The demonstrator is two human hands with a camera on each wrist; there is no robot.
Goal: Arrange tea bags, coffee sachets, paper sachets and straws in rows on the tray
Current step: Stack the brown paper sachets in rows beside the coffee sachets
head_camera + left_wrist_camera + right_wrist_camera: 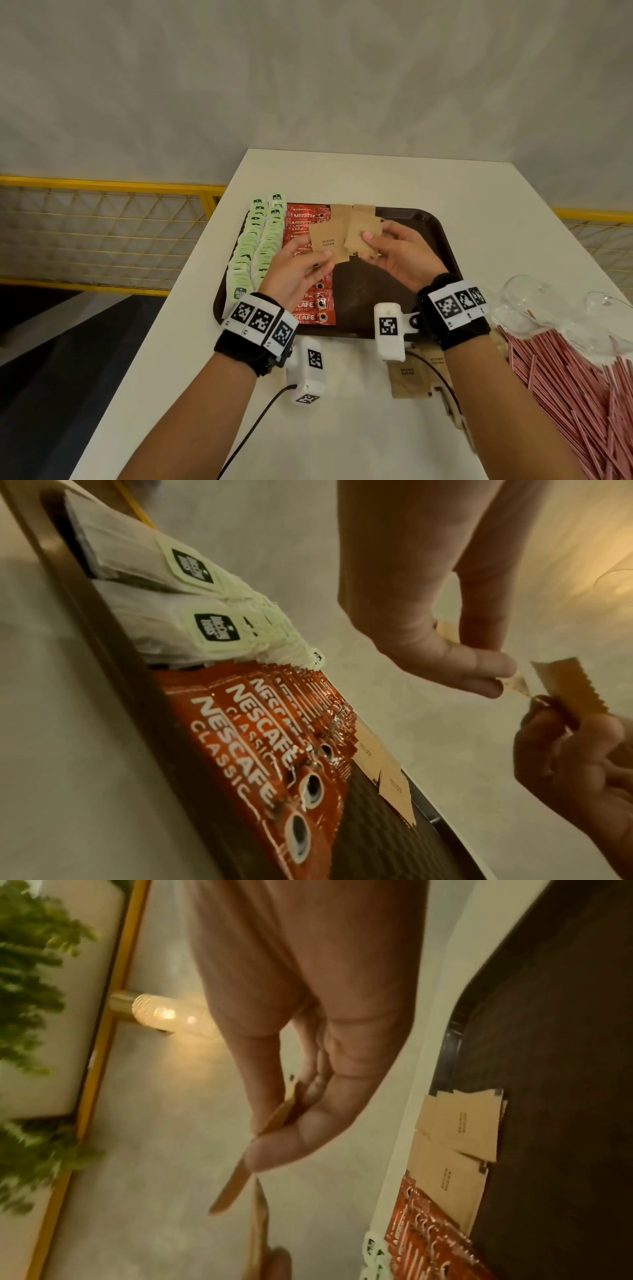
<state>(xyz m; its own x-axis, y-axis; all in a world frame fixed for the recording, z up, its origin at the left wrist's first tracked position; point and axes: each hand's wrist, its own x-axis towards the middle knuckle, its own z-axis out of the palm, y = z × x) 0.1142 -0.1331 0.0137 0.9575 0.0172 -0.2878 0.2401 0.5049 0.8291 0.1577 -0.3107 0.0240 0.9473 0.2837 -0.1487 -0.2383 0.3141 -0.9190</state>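
Left hand (294, 270): raised over the tray's middle, thumb and fingers pinching the lower edge of one brown sugar sachet (327, 241); sachet standing at 12 o'clock from the palm, printed face toward the head camera.
Right hand (399, 253): level with the left, at 3 o'clock from it, thumb and curled fingers pinching a second paper sachet (359, 236); sachet lying at 9 o'clock from the palm, its edge just beside the left-held one.
Tray (435, 240): dark brown, on a white table (376, 178).
Tea bags (253, 246): two green rows along the tray's 9 o'clock side.
Coffee sachets (310, 305): one red row just right of the tea bags.
Placed paper sachets (342, 210): two, overlapping, at the tray's 12 o'clock edge, right of the coffee row.
Loose paper sachets (409, 373): on the table at 6 o'clock from the tray, partly under the right forearm.
Straws (575, 387): red-and-white heap at the table's 4 o'clock side, off the tray.
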